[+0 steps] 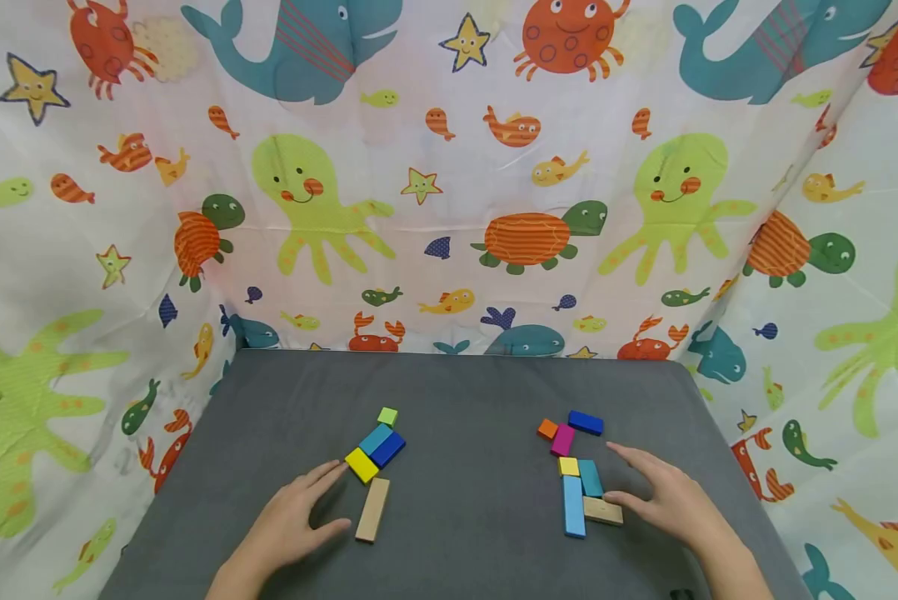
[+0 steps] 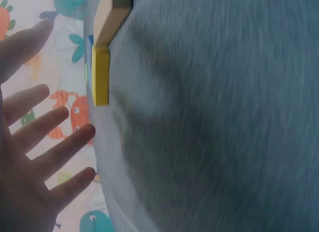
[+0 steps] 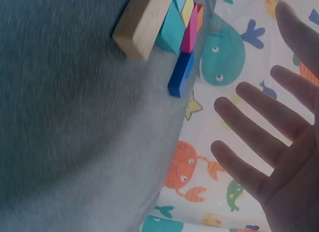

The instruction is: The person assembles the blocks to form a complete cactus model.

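My left hand (image 1: 287, 517) hovers over the table beside the left group of blocks, fingers spread and holding nothing. Its fingertips come close to a yellow block (image 1: 362, 466) in the head view. Against that block lie a light blue block (image 1: 376, 437) and a dark blue one (image 1: 387, 449), with a lime green block (image 1: 387, 416) beyond. Nearer me is a plain wooden block (image 1: 372, 510). On the other side, my right hand (image 1: 666, 496) is also spread and holds nothing. Its thumb overlaps the edge of another wooden block (image 1: 602, 511), beside a teal block (image 1: 590, 477).
The right group also has a long light blue block (image 1: 573, 507), a small yellow block (image 1: 568, 467), a magenta block (image 1: 562, 440), an orange block (image 1: 547, 428) and a dark blue block (image 1: 586, 422). A sea-animal curtain (image 1: 449, 183) surrounds the grey table (image 1: 464, 533).
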Demonstrator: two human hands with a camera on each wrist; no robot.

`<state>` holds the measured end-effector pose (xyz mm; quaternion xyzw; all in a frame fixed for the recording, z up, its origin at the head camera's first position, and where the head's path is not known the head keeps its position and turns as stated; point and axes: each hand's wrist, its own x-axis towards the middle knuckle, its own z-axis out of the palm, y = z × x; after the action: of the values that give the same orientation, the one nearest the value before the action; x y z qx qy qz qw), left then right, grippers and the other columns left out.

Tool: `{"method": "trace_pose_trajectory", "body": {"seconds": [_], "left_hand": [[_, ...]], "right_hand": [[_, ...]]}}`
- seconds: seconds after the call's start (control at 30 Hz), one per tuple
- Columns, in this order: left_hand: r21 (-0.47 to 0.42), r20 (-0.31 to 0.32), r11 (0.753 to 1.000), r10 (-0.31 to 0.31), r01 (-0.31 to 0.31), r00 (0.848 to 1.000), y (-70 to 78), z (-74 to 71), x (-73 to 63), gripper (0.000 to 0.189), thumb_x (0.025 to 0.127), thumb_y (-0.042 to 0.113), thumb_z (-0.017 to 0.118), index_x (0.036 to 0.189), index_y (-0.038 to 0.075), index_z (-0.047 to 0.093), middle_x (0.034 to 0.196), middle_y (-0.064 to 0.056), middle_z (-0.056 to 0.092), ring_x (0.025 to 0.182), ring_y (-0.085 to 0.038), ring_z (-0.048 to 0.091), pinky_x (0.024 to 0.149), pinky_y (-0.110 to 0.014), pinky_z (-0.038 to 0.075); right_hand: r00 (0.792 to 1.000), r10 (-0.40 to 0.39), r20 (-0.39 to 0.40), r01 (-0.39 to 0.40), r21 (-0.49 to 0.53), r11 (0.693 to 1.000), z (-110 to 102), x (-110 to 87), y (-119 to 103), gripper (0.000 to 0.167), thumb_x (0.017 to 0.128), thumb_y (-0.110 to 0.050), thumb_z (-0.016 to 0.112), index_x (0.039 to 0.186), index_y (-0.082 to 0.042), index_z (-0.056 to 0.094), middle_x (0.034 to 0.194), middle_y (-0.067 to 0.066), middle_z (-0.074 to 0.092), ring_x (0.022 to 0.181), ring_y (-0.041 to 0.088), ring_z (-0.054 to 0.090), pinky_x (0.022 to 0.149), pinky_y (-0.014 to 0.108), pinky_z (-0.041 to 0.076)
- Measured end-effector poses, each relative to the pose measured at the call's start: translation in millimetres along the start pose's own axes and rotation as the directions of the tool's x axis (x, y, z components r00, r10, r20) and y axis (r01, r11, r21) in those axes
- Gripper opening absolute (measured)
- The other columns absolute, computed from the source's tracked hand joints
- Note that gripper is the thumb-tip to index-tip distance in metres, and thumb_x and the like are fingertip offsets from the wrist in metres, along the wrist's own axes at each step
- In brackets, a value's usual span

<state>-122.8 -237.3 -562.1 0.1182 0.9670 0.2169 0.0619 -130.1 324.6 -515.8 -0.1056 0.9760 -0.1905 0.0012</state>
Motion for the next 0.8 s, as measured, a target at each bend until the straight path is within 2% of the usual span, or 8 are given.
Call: {"method": "trace_pose_trajectory", "body": {"seconds": [0.17,0.4,0.57,0.7,0.8], "left_hand": [[-0.024,0.035,0.999,-0.023,0.024,0.999,6.4,7.4,3.0,0.086,0.079,0.060,0.078,0.151,0.025,0.049,0.153,-0.002,0.049,0.134,-0.034,0.053,0.103,-0.066,0.043],[-0.094,0.182,0.996,0.006,0.012,0.983,15.9,20.2,8.9,0.090,0.078,0.037,0.087,0.155,0.021,0.043,0.157,-0.007,0.044,0.137,-0.037,0.048,0.102,-0.068,0.041],[-0.104,0.185,0.994,0.045,-0.026,0.982,21.5,26.8,12.5,0.089,0.078,0.026,0.087,0.154,0.017,0.043,0.156,-0.008,0.044,0.137,-0.038,0.047,0.102,-0.066,0.043],[-0.113,0.202,0.993,0.058,-0.035,0.978,26.8,30.3,16.3,0.091,0.076,0.025,0.088,0.155,0.018,0.043,0.156,-0.008,0.043,0.136,-0.039,0.047,0.102,-0.064,0.045],[-0.128,0.226,0.991,0.068,-0.040,0.972,29.8,32.0,19.0,0.092,0.076,0.022,0.088,0.156,0.020,0.042,0.157,-0.008,0.042,0.137,-0.038,0.046,0.102,-0.063,0.045]], "right_hand": [[1.000,-0.026,0.006,0.026,0.042,0.999,9,3.4,-4,0.071,0.081,-0.047,0.082,0.142,-0.018,0.059,0.134,0.014,0.065,0.117,0.037,0.065,0.091,0.060,0.054],[0.999,-0.044,0.027,0.041,0.103,0.994,24,5.5,-10,0.066,0.083,-0.036,0.083,0.140,-0.014,0.060,0.133,0.011,0.066,0.120,0.035,0.064,0.094,0.057,0.054],[0.997,-0.035,0.067,0.024,0.164,0.986,35,9.5,-17,0.064,0.084,-0.034,0.083,0.141,-0.016,0.060,0.134,0.008,0.066,0.122,0.031,0.062,0.097,0.055,0.053],[0.992,-0.002,0.127,-0.024,0.204,0.979,41,12.1,-23,0.064,0.083,-0.034,0.083,0.141,-0.017,0.060,0.136,0.007,0.064,0.124,0.031,0.060,0.100,0.057,0.051],[0.990,0.010,0.141,-0.039,0.203,0.979,45,12.2,-25,0.066,0.082,-0.034,0.085,0.141,-0.017,0.060,0.138,0.009,0.062,0.127,0.034,0.057,0.102,0.060,0.048]]}}
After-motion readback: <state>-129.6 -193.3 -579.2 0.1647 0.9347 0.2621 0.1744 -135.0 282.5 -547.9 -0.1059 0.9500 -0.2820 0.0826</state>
